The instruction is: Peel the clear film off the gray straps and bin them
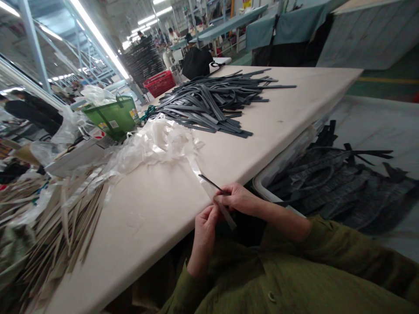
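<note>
My left hand (205, 224) is closed in a pinch on a thin translucent white strip (205, 186) at the table's front edge. That strip trails from a loose heap of white film strips (163, 137), and its other end hangs below my fingers. Close beside it, my right hand (238, 199) is closed around a narrow dark grey strip (209, 180), whose tip points toward the heap. The fingertips of both hands nearly meet, and the exact contact between the two strips is hidden. A large pile of dark grey strips (209, 102) lies farther back on the table.
The pale table (157, 205) has its edge just before my body. To the right, a white bin (266, 185) holds dark strips (330, 183). Beige strips (75, 218) spread at left. A green basket (113, 115) and a red basket (159, 83) stand behind.
</note>
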{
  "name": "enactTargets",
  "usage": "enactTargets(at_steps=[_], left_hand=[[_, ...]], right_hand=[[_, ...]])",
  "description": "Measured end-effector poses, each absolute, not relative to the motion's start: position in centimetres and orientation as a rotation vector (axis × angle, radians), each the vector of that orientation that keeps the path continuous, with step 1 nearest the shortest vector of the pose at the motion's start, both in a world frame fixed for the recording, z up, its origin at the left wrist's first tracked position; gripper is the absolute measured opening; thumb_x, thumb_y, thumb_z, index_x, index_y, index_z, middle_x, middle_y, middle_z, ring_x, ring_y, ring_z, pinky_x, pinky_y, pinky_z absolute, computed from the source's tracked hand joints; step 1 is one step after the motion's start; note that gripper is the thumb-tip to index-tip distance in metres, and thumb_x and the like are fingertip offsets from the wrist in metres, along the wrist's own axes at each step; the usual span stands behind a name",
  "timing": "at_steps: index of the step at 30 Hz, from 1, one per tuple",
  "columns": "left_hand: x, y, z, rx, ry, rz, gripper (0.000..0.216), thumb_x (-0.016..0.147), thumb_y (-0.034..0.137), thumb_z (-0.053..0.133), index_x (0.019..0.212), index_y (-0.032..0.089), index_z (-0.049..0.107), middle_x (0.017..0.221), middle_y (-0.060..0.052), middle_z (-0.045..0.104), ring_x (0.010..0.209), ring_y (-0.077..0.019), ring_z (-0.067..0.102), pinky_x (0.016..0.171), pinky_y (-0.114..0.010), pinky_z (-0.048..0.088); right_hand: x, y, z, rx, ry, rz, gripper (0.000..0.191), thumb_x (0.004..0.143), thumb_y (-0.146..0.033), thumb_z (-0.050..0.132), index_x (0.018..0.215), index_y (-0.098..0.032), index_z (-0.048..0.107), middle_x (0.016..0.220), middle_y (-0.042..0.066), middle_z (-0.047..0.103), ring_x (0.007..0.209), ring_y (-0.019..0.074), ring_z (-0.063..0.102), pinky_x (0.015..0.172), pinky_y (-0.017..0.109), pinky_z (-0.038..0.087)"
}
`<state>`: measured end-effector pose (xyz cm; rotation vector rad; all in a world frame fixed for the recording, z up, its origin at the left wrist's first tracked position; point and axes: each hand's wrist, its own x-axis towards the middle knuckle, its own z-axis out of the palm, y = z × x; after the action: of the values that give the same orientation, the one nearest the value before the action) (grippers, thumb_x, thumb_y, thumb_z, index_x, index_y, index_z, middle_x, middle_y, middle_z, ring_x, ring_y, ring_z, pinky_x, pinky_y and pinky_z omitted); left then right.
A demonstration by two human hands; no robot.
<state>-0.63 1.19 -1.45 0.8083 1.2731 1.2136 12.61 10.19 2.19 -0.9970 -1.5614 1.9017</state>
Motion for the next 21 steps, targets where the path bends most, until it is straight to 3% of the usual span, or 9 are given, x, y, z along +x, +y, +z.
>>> enactTargets(at_steps=[5,10,16,21], left_hand=[[-0.53,1.25,-1.20,0.723,1.239,1.236,0.034,0.080,0.048,0.071,0.088,0.015,0.078,0.087,-0.007,0.078,0.083,-0.0212,0.071,0.082,-0.031,0.053],[-0.55,1.12,-1.30,0.646,1.271,1.230,0.024,0.071,0.039,0.078,0.076,0.016,0.073,0.074,-0.003,0.074,0.067,-0.0146,0.065,0.069,-0.025,0.051],[-0.09,1.07,-1.75,0.701,1.255,1.244,0.031,0.068,0.035,0.080,0.093,0.017,0.074,0.079,0.000,0.071,0.071,-0.0136,0.061,0.069,-0.024,0.049],[0.13,0.96,-1.98,0.715,1.235,1.157,0.032,0.063,0.036,0.083,0.085,0.015,0.076,0.072,-0.001,0.071,0.067,-0.0144,0.060,0.068,-0.025,0.048]], right_hand=[[12.77,10.37,1.65,-0.943,-1.561,1.944,0.027,0.070,-0.041,0.067,0.076,-0.015,0.069,0.061,-0.002,0.061,0.053,0.0104,0.053,0.048,0.020,0.043],[12.86,10.62,1.52,-0.905,-1.610,1.928,0.026,0.074,-0.041,0.064,0.073,-0.015,0.066,0.059,-0.002,0.061,0.050,0.0101,0.052,0.046,0.020,0.041],[12.60,10.91,1.84,-0.930,-1.720,1.796,0.031,0.077,-0.045,0.064,0.075,-0.015,0.066,0.061,-0.003,0.057,0.051,0.0094,0.047,0.047,0.020,0.041],[12.38,10.96,1.77,-0.964,-1.901,1.572,0.031,0.083,-0.042,0.060,0.070,-0.015,0.068,0.056,-0.004,0.051,0.053,0.0107,0.045,0.050,0.022,0.036]])
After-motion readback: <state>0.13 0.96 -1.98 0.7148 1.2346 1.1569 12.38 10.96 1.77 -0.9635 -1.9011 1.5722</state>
